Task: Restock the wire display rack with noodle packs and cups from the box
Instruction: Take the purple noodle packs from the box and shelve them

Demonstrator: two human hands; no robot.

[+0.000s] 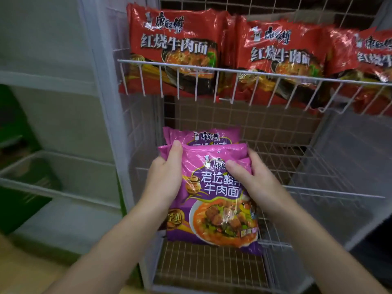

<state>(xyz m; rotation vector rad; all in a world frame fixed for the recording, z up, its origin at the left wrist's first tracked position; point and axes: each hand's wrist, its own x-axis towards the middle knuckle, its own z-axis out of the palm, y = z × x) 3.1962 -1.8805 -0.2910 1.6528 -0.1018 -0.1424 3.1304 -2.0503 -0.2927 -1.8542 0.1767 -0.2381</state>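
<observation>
Purple noodle packs (pixel 214 187) are being gripped as a stack, seemingly three or four, by the left hand (pixel 165 179) and the right hand (pixel 252 179), fingers curled round the top corners, over the left front corner of the wire rack's (pixel 275 128) lower basket (pixel 339 193). Red noodle packs (pixel 176 39) are being carried in the upper basket (pixel 233 70).

Behind the front pack (pixel 212 198), the rear pack (pixel 201 136) shows only its top strip at 12 o'clock, and how many packs are stacked cannot be told. The left hand (pixel 165 179) and right hand (pixel 250 179) grip the stack with most fingers hidden behind it. The small print at the front pack's 5 o'clock corner is unreadable. At 2 o'clock, a red pack (pixel 373 66) is cut by the edge. At 9 o'clock, the shelves (pixel 53 166) are blurred. At 6 o'clock, the rack (pixel 318 187) runs off-frame.
</observation>
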